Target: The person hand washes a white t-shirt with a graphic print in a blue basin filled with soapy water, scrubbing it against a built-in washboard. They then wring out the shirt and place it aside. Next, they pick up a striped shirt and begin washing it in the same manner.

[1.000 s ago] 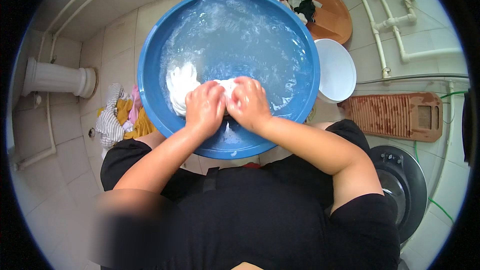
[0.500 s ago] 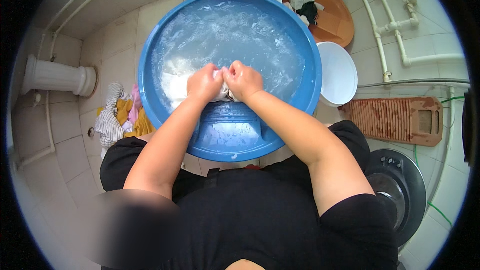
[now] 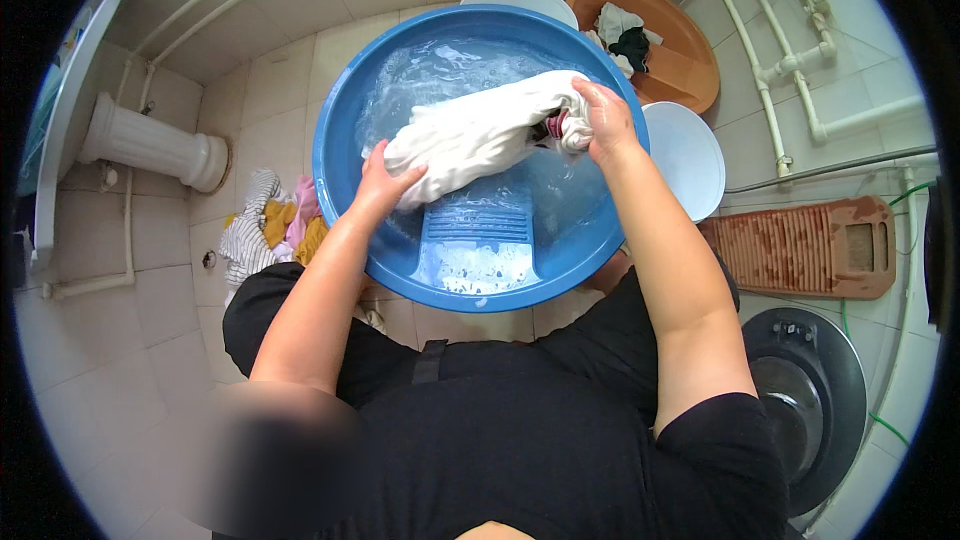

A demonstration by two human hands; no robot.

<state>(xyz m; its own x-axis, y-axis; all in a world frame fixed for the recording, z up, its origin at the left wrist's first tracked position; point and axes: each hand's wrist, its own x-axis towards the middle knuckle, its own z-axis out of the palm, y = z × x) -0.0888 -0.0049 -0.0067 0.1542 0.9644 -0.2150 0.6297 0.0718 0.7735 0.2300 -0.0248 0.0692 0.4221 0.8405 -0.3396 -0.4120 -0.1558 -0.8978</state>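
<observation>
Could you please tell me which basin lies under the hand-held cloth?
The large blue basin: the white cloth is over its water, while the brown basin and two white basins stand beside it.

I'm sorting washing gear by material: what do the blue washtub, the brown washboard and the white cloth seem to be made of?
Blue washtub: probably glossy plastic; even color, smooth shine, molded-looking form.
Brown washboard: perhaps matte wood, given the blotchy, damp-looking patches, though plastic is possible.
White cloth: soft, matte textile, shown by its folds and drape; the fiber can't be told.
</observation>
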